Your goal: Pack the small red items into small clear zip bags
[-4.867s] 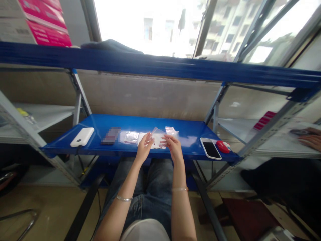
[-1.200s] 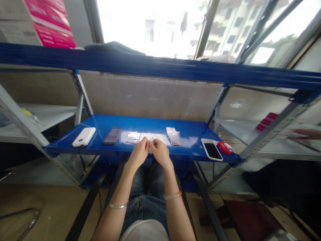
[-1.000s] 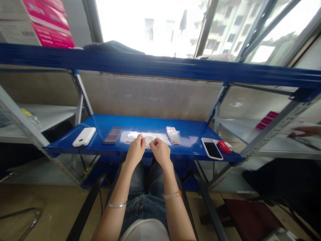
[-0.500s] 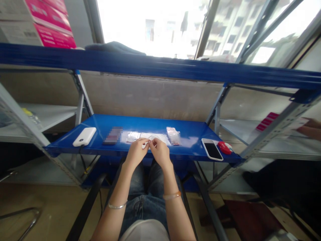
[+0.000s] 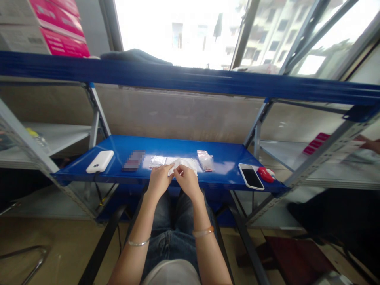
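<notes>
While the left hand point(image 5: 158, 182) and the right hand point(image 5: 187, 181) are meeting at the centre of the frame, their fingertips are pinching together on a small clear plastic bag point(image 5: 182, 164) that is lying flat on the near part of the blue shelf point(image 5: 225, 158); what is inside the bag is too small to make out. Just left of the hands another clear packet point(image 5: 156, 161) is resting on the shelf, and beyond it a blurred dark item point(image 5: 133, 159) and a white power bank point(image 5: 100, 161) are lying toward the left end. Right of the hands a narrow packet point(image 5: 205, 160) is sitting apart from the bag, and farther right a smartphone point(image 5: 251, 176) is lying face up beside a small red object point(image 5: 265, 173). The shelf is being carried by grey slotted uprights, and a blue beam point(image 5: 190, 81) is crossing the frame above it. Behind the beam a bright window is filling the upper middle, showing buildings outside. Pink and white boxes point(image 5: 44, 27) are standing at the upper left. Pale grey shelves are flanking the blue one on both sides, and at the right edge another person's hand point(image 5: 371, 144) is reaching over one of them. The floor at the lower left is showing brown.
</notes>
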`<state>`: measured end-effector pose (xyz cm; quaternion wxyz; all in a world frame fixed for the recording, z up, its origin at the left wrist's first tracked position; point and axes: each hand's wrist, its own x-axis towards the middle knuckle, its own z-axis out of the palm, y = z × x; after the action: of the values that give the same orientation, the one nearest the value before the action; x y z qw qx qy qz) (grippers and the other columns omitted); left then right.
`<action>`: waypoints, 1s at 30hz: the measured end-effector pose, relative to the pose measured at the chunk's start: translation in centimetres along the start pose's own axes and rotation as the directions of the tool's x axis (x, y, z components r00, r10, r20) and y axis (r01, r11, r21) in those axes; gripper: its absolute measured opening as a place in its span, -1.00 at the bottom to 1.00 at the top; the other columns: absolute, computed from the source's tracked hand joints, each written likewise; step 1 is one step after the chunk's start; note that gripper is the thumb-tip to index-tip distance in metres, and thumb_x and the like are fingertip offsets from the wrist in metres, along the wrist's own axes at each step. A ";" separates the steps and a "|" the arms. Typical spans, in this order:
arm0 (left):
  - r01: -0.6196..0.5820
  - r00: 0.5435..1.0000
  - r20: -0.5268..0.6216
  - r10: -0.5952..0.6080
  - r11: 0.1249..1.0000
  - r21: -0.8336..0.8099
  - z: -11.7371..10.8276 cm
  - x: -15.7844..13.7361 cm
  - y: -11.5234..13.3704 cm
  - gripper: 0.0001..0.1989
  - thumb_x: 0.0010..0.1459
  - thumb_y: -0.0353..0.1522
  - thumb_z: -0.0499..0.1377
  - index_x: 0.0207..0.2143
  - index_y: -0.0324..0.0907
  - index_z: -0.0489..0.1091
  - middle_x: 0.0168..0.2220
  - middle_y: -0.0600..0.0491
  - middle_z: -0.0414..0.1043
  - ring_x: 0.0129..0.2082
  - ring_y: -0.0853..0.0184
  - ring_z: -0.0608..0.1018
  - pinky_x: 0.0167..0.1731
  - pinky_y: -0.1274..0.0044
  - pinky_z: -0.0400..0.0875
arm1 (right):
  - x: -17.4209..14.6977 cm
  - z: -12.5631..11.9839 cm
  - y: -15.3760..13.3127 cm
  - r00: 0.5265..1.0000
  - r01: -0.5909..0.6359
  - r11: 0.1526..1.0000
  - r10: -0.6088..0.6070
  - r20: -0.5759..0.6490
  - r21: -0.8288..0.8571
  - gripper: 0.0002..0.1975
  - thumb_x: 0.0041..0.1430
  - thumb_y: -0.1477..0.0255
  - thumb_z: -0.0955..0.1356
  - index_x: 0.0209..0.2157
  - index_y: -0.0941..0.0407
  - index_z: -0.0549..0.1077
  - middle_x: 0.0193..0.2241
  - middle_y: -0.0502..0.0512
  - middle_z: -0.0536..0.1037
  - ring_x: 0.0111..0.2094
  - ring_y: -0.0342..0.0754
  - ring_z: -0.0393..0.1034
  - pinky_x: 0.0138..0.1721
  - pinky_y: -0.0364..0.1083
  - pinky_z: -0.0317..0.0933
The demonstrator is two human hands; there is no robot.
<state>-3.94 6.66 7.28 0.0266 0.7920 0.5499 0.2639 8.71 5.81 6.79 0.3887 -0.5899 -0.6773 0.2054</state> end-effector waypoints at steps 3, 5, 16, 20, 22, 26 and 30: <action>0.007 0.999 -0.041 -0.006 0.999 0.037 0.1 0.0 -0.3 -0.59 0.12 -0.40 0.13 0.06 -0.17 0.33 -0.06 -0.07 0.49 -0.07 0.15 0.50 -0.10 0.37 0.29 | 0.3 0.2 0.3 0.991 -0.096 0.962 0.067 0.119 0.256 -0.73 0.20 0.23 0.22 -0.40 0.14 0.38 -0.45 0.06 0.49 -0.48 -0.12 0.40 -0.50 -0.18 0.22; 0.018 0.997 -0.076 -0.015 0.999 0.051 0.2 0.0 -0.5 -0.57 0.11 -0.41 0.14 0.07 -0.15 0.32 -0.03 -0.07 0.47 -0.04 0.15 0.48 -0.10 0.36 0.28 | 0.4 0.3 0.3 0.955 -0.258 0.875 0.166 0.246 0.409 -0.63 0.20 0.12 0.20 -0.25 0.15 0.35 -0.45 0.09 0.48 -0.54 -0.10 0.42 -0.60 -0.18 0.25; -0.094 0.990 -0.112 0.089 0.995 -0.040 1.0 0.6 -0.8 -0.59 0.05 -0.55 0.11 -0.05 -0.08 0.44 0.04 -0.09 0.40 0.00 0.09 0.44 -0.04 0.26 0.27 | 1.5 2.2 0.6 0.862 -0.507 0.309 0.160 0.482 0.804 -0.58 0.14 0.07 0.27 -0.09 0.07 0.29 -0.56 -0.06 0.39 -0.60 -0.17 0.35 -0.58 -0.13 0.37; -0.141 0.982 -0.134 0.131 0.987 -0.071 1.2 0.7 -0.9 -0.61 0.03 -0.57 0.09 -0.13 -0.08 0.49 0.00 -0.06 0.43 -0.01 0.13 0.45 -0.01 0.27 0.26 | 1.7 2.0 0.8 0.825 -0.565 0.223 0.170 0.539 0.794 -0.68 0.18 0.15 0.26 -0.20 0.09 0.35 -0.55 -0.05 0.38 -0.58 -0.18 0.34 -0.54 -0.16 0.35; -0.147 0.981 -0.144 0.133 0.985 -0.092 1.1 0.6 -0.8 -0.65 0.04 -0.56 0.08 -0.19 -0.09 0.51 0.00 -0.06 0.44 -0.01 0.14 0.45 0.01 0.26 0.24 | 1.8 1.9 0.9 0.827 -0.559 0.188 0.197 0.527 0.807 -0.74 0.18 0.21 0.27 -0.25 0.11 0.35 -0.55 -0.05 0.38 -0.58 -0.19 0.34 -0.52 -0.17 0.34; -0.122 0.976 -0.204 0.081 0.973 -0.198 0.8 0.5 -0.7 -0.77 0.04 -0.51 0.10 -0.44 -0.08 0.52 -0.09 0.01 0.51 -0.04 0.16 0.47 0.12 0.15 0.07 | 1.8 1.6 1.2 0.857 -0.496 0.113 0.226 0.464 0.861 -0.83 0.16 0.31 0.29 -0.26 0.10 0.34 -0.53 -0.04 0.41 -0.54 -0.17 0.37 -0.45 -0.14 0.35; -0.067 0.938 -0.323 -0.128 0.846 -0.530 2.6 1.1 -1.1 -0.82 0.04 -0.46 0.09 -0.35 -0.12 0.48 -0.08 0.01 0.49 -0.01 0.24 0.45 0.13 0.28 0.15 | 1.9 1.5 1.3 0.880 -0.436 0.124 0.268 0.393 0.892 -0.78 0.14 0.28 0.29 -0.20 0.08 0.33 -0.43 0.04 0.49 -0.38 -0.08 0.45 -0.31 -0.06 0.36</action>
<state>-3.46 8.75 5.15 0.1525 0.6854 0.4636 0.5404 8.42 8.24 5.43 0.5607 -0.3455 -0.2658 0.7039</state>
